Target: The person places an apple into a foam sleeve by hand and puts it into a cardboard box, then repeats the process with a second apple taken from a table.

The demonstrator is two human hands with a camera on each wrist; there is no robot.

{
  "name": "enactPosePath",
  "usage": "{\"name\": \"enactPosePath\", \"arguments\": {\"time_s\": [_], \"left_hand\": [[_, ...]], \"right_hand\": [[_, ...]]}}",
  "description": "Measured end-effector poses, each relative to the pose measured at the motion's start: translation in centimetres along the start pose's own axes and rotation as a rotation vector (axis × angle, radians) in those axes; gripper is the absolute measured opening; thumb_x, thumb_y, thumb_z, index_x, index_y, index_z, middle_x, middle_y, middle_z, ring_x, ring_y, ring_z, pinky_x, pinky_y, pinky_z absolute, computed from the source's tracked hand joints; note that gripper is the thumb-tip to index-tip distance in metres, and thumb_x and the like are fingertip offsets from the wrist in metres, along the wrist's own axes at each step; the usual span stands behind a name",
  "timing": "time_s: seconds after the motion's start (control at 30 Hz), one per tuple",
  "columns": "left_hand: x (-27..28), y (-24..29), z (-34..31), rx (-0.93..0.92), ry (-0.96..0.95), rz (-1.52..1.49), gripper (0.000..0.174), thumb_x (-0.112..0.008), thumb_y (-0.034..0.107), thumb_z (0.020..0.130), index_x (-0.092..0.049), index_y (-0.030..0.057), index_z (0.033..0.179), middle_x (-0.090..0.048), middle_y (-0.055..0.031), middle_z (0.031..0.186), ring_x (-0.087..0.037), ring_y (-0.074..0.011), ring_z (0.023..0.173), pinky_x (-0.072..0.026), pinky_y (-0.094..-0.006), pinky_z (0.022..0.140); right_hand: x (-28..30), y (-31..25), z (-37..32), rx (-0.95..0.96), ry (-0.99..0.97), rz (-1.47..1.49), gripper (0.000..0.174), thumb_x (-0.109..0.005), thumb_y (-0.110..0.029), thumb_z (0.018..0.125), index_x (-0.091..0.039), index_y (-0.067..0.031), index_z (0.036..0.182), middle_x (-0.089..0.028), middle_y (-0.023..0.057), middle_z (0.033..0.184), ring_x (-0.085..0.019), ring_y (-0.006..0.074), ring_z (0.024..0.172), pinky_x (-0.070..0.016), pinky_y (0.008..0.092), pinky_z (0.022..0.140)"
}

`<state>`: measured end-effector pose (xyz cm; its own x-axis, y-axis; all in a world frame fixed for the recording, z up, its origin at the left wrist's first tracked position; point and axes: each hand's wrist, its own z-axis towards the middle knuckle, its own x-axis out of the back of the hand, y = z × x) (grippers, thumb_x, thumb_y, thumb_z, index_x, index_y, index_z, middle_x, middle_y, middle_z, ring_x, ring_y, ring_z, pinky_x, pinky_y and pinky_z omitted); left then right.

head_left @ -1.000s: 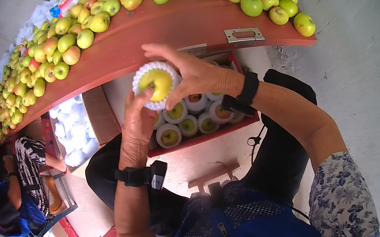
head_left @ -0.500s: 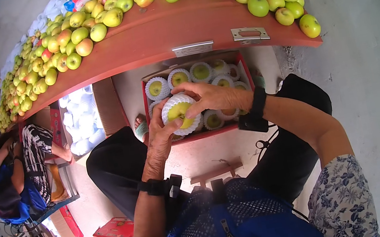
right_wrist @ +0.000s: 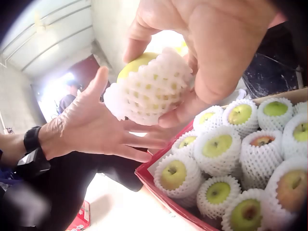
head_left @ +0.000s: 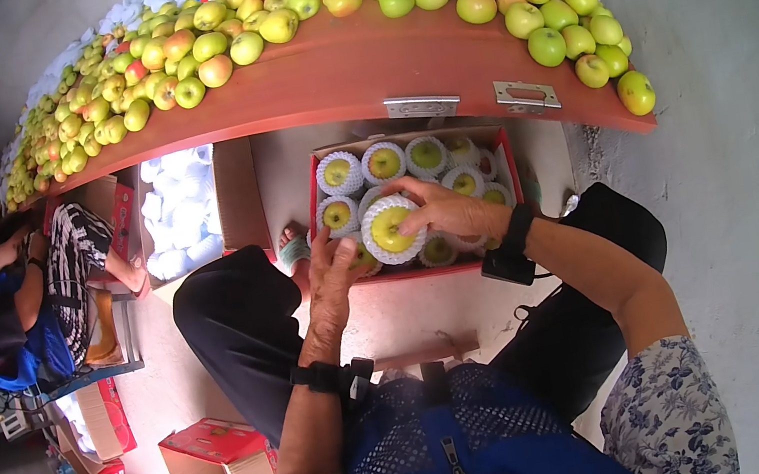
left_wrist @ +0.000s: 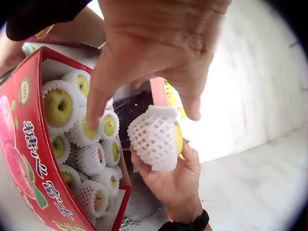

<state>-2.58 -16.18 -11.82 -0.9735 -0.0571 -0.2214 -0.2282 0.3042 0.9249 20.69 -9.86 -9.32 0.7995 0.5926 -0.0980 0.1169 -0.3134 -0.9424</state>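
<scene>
A yellow-green apple [head_left: 390, 232] in a white foam net sleeve is gripped by my right hand [head_left: 456, 210], its thumb on the fruit and its fingers round the net. In the right wrist view the net [right_wrist: 149, 91] covers most of the apple. My left hand [head_left: 331, 276] is beside it with fingers spread and nothing in them; the left wrist view shows a gap between this hand [left_wrist: 154, 53] and the netted apple. Below both hands stands a red cardboard box [head_left: 515, 174] holding several netted apples [head_left: 426, 157], stems upward.
Loose apples [head_left: 214, 71] cover much of the red-brown table [head_left: 293, 90] ahead, which has metal hinges [head_left: 423, 106] at its edge. A carton of white foam nets [head_left: 180, 211] stands left of the box. Another person [head_left: 33, 288] sits at far left. An open carton [head_left: 222, 468] lies behind.
Both hands have come down toward the box with the netted apple. The left hand has let go of it and moved off to the left, while the right hand keeps its grip.
</scene>
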Motion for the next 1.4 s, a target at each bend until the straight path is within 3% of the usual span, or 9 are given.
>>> {"name": "enactPosePath", "arguments": {"time_s": [0.1,0.13,0.33,0.53,0.8,1.07,1.13,1.3,1.4], "left_hand": [[1.5,-0.2,-0.2,0.075,0.219,-0.008,0.067,-0.059,0.038,0.092,-0.034,-0.0015,0.140,-0.050,-0.0197,0.126,-0.054,-0.0333,0.116,-0.0505,-0.0435,0.090],[1.8,-0.8,-0.1,0.086,0.252,-0.053,0.056,-0.060,0.035,0.092,-0.045,-0.0016,0.131,-0.054,-0.0179,0.117,-0.058,-0.0306,0.106,-0.0518,-0.0420,0.085],[2.2,-3.6,0.5,0.168,0.228,-0.199,0.046,-0.063,0.031,0.090,-0.050,0.0001,0.122,-0.057,-0.0143,0.103,-0.059,-0.0262,0.094,-0.0525,-0.0398,0.081],[2.1,-5.7,1.3,0.192,0.166,-0.188,0.051,-0.062,0.036,0.090,-0.050,-0.0001,0.124,-0.056,-0.0142,0.107,-0.058,-0.0263,0.098,-0.0502,-0.0394,0.086],[2.3,-5.8,2.1,0.189,0.123,-0.123,0.060,-0.061,0.041,0.090,-0.046,0.0006,0.132,-0.054,-0.0146,0.118,-0.055,-0.0268,0.110,-0.0478,-0.0384,0.088],[2.2,-5.7,2.1,0.148,0.125,-0.097,0.062,-0.063,0.046,0.087,-0.050,0.0024,0.130,-0.055,-0.0120,0.119,-0.053,-0.0235,0.109,-0.0470,-0.0364,0.088],[2.1,-5.4,2.1,0.131,0.102,-0.075,0.062,-0.061,0.042,0.090,-0.046,0.0001,0.133,-0.053,-0.0174,0.126,-0.050,-0.0322,0.118,-0.0462,-0.0413,0.093],[1.9,-5.0,2.1,0.131,0.109,-0.044,0.063,-0.061,0.042,0.090,-0.045,-0.0008,0.134,-0.052,-0.0178,0.127,-0.049,-0.0335,0.120,-0.0460,-0.0423,0.093],[2.3,-4.7,2.1,0.127,0.090,-0.025,0.064,-0.061,0.043,0.090,-0.045,-0.0010,0.134,-0.052,-0.0180,0.127,-0.048,-0.0335,0.121,-0.0459,-0.0422,0.094]], "right_hand": [[1.3,5.0,1.1,0.051,0.116,-0.113,0.072,-0.070,-0.030,0.075,-0.041,0.0010,0.134,-0.055,0.0114,0.110,-0.052,0.0180,0.095,-0.0451,0.0299,0.080],[1.4,5.3,0.9,0.053,0.110,-0.121,0.072,-0.070,-0.030,0.075,-0.041,0.0010,0.134,-0.055,0.0114,0.110,-0.052,0.0180,0.095,-0.0451,0.0299,0.080],[-0.3,6.0,0.4,-0.097,0.111,0.159,0.065,-0.071,-0.030,0.076,-0.044,0.0002,0.126,-0.055,0.0109,0.108,-0.054,0.0170,0.092,-0.0473,0.0301,0.074],[-0.7,7.4,1.6,-0.248,0.141,0.088,0.059,-0.073,-0.022,0.071,-0.046,0.0005,0.119,-0.056,0.0089,0.104,-0.056,0.0155,0.085,-0.0471,0.0280,0.070],[-1.6,7.1,2.6,-0.245,0.192,0.086,0.025,-0.071,-0.019,0.072,-0.064,-0.0019,0.088,-0.060,0.0026,0.076,-0.054,0.0113,0.065,-0.0422,0.0257,0.057],[-1.1,10.1,4.3,-0.288,0.195,0.128,0.030,-0.071,-0.016,0.072,-0.065,0.0021,0.096,-0.064,0.0058,0.084,-0.057,0.0128,0.070,-0.0426,0.0265,0.058],[-1.3,9.7,4.3,-0.284,0.185,0.098,0.031,-0.071,-0.015,0.072,-0.065,0.0024,0.097,-0.064,0.0060,0.085,-0.058,0.0133,0.071,-0.0430,0.0265,0.059],[-2.5,4.5,2.4,-0.293,0.225,-0.067,0.034,-0.072,-0.016,0.071,-0.063,0.0026,0.098,-0.063,0.0069,0.087,-0.057,0.0151,0.077,-0.0430,0.0282,0.063],[-1.7,6.7,3.3,-0.267,0.196,-0.082,0.040,-0.073,-0.018,0.070,-0.062,0.0024,0.103,-0.064,0.0072,0.090,-0.057,0.0150,0.077,-0.0429,0.0277,0.063]]}}
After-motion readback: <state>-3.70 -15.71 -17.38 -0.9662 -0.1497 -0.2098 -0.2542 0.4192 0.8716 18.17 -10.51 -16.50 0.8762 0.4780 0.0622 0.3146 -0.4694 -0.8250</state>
